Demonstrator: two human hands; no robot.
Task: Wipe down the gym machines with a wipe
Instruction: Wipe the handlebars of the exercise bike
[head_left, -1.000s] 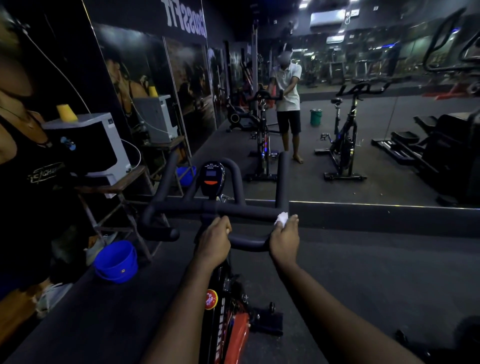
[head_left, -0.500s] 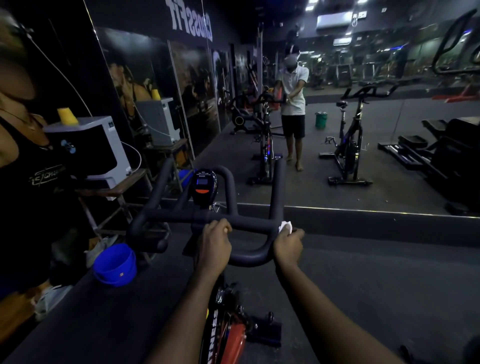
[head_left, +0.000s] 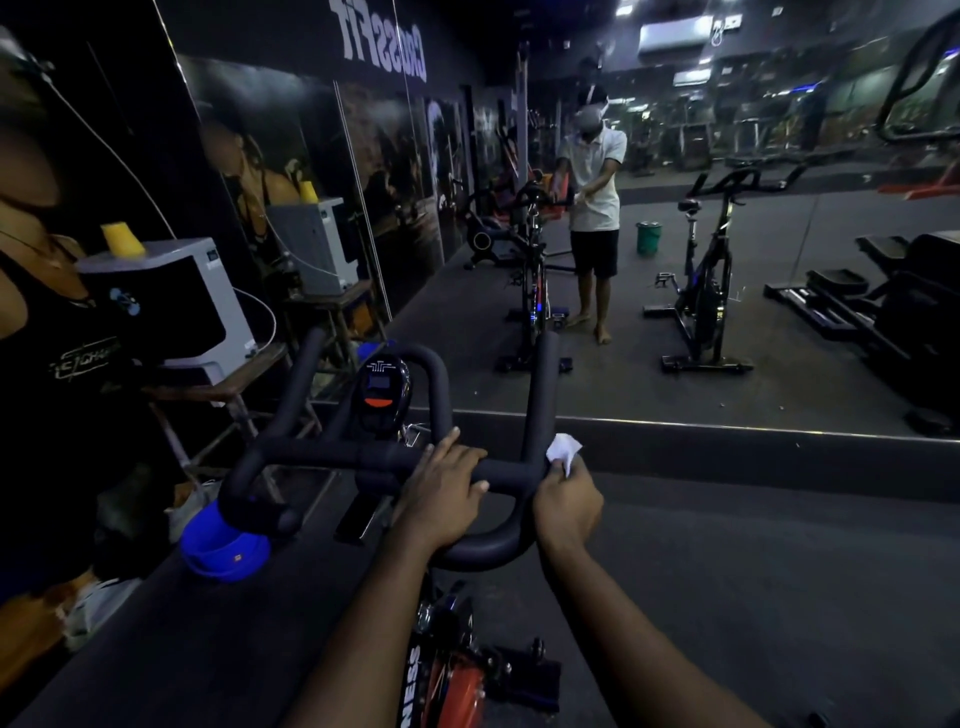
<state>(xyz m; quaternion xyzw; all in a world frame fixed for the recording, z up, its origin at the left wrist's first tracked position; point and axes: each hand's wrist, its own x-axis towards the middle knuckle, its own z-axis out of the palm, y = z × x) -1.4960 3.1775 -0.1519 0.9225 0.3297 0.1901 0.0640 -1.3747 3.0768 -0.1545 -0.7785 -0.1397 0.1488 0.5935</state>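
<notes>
A spin bike stands right in front of me, its black padded handlebar (head_left: 332, 454) filling the middle of the head view. A small console (head_left: 382, 389) with an orange button sits behind the bar. My left hand (head_left: 447, 491) grips the crossbar near its centre. My right hand (head_left: 569, 501) holds a white wipe (head_left: 563, 449) against the right bend of the handlebar, where the upright horn (head_left: 543, 389) begins. The bike's red and black frame (head_left: 452, 686) shows below my arms.
A wall mirror (head_left: 675, 364) ahead reflects me, this bike and other machines. On the left a white appliance (head_left: 171, 301) with a yellow cup sits on a wooden stand, and a blue bucket (head_left: 223, 548) is on the floor beside the handlebar. Dark rubber floor lies to the right.
My right hand with the wipe has slid a little along the right bend of the handlebar. My left hand keeps its grip on the crossbar. My view has dropped closer to the bar.
</notes>
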